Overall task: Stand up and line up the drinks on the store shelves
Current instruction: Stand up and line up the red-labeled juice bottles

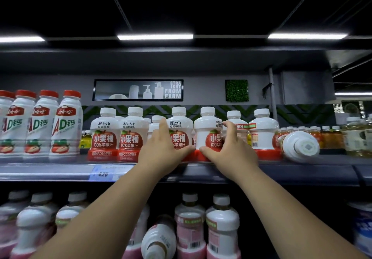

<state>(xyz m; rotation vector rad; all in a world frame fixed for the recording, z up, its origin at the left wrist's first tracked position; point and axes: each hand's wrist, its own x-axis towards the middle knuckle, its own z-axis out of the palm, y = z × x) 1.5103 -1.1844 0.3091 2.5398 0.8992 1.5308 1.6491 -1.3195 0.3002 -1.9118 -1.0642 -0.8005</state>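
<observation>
The person is reaching up to the shelf (50, 170) with both arms. The left hand (161, 150) is gripping an upright apple juice bottle (179, 126), thumb lying across its red base, and the right hand (227, 148) is curling round the neighbouring bottle (205, 130) just beside it (the thumbs are nearly meeting). Well off to the right of the right hand, a tipped bottle (300, 146) is lying on its side, bottom facing outward. Left of the left hand, two more juice bottles (104, 138) are standing.
</observation>
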